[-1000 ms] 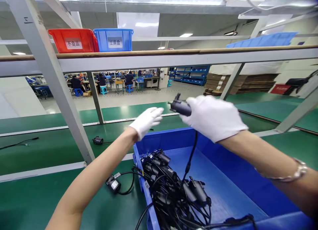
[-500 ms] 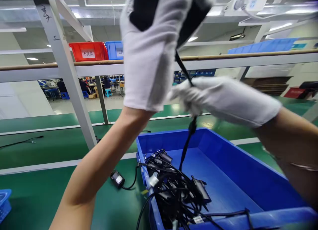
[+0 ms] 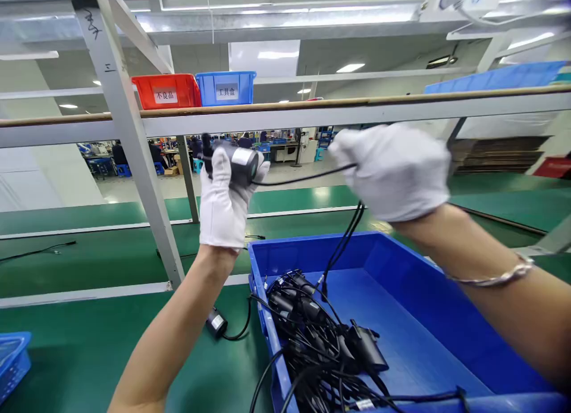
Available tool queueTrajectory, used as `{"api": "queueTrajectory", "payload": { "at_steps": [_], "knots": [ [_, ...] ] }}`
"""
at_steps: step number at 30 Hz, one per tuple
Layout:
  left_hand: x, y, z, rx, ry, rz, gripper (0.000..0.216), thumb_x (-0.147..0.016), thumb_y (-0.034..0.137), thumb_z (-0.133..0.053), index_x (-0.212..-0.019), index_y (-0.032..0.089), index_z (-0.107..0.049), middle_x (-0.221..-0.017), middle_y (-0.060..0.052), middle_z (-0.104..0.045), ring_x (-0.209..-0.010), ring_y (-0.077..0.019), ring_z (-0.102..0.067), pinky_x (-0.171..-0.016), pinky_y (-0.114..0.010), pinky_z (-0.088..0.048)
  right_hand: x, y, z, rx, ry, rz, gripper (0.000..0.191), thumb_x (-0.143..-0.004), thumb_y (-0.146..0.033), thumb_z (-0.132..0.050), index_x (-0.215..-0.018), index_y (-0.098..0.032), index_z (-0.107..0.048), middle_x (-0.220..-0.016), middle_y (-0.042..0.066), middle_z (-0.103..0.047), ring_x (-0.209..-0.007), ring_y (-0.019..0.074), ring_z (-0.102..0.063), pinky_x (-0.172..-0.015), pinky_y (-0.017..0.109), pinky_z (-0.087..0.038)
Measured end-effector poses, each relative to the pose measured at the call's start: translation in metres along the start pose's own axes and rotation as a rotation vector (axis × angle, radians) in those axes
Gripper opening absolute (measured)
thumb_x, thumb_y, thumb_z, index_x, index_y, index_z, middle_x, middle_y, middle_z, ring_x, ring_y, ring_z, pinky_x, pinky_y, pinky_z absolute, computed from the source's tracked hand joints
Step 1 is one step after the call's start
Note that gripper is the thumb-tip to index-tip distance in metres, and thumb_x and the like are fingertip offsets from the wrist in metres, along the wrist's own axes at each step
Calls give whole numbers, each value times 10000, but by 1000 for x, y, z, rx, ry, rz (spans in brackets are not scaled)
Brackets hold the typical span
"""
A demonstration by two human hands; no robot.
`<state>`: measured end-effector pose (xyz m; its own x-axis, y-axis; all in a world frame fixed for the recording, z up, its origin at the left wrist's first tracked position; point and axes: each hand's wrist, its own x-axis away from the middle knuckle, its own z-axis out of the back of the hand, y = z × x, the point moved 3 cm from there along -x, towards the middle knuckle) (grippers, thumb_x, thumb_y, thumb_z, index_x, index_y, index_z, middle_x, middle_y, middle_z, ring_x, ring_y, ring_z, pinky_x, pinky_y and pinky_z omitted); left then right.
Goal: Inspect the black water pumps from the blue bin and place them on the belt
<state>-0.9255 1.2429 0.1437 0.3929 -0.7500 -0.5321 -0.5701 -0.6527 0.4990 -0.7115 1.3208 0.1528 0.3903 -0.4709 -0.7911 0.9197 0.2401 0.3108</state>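
In a white glove, my left hand [image 3: 225, 207] is closed around a black cylindrical device [image 3: 242, 162] with a white label, raised above the bench. A thin black cable [image 3: 307, 178] runs from it to my right hand [image 3: 395, 169], also gloved, whose fingers are closed on the cable. Below that hand the cable's loose length [image 3: 343, 246] hangs down over a large blue bin [image 3: 423, 318]. Inside the bin, a tangled heap of black cabled devices [image 3: 316, 335] lies along its left side. Another such device [image 3: 216, 324] rests outside on the green bench, its cable reaching over the rim.
A metal post [image 3: 134, 139] stands at left, joined to a shelf rail [image 3: 312, 116]. The shelf holds a red bin [image 3: 167, 93] and a blue bin [image 3: 226, 88]. A blue basket [image 3: 15, 365] sits at the lower left. People sit at far benches.
My left hand has lowered from near the camera, with the device now visible in it. My right hand has moved right and slightly up, drawing the cable out sideways.
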Motion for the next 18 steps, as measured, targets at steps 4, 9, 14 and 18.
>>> {"api": "queueTrajectory", "payload": {
  "at_steps": [4, 9, 14, 18],
  "knots": [
    [9, -28, 43, 34, 111, 98, 229, -979, 338, -671, -1156, 209, -608, -1035, -65, -728, -1018, -250, -765, -931, -432, -653, 13, -14, -35, -101, -314, 225, 242, -965, -275, -547, -983, -251, -787, -914, 58, -783, -843, 241, -670, -663, 307, -388],
    [39, -59, 78, 164, 368, 449, 165, -1040, 289, -535, -1055, 152, -624, -971, -90, -725, -881, -238, -769, -762, -409, -688, 40, -22, -37, -519, -344, 80, 405, -1028, -336, -396, -1205, -222, -742, -1175, 85, -775, -1061, 270, -702, -919, 372, -529],
    [77, -85, 102, 510, 587, 696, 304, -1053, 345, -476, -904, 125, -622, -875, -78, -717, -827, -212, -750, -714, -382, -696, 97, -75, -25, -936, -755, 83, 440, -840, -569, -692, -1172, -286, -751, -881, 1, -782, -762, 216, -728, -700, 312, -563],
    [100, -96, 113, 608, 654, 771, 291, -1034, 341, -511, -900, 117, -637, -864, -88, -719, -829, -218, -745, -737, -401, -697, 124, -99, -23, -1001, -854, 39, 288, -906, -564, -626, -943, -296, -724, -702, -37, -730, -617, 187, -680, -573, 277, -486]
  ]
}}
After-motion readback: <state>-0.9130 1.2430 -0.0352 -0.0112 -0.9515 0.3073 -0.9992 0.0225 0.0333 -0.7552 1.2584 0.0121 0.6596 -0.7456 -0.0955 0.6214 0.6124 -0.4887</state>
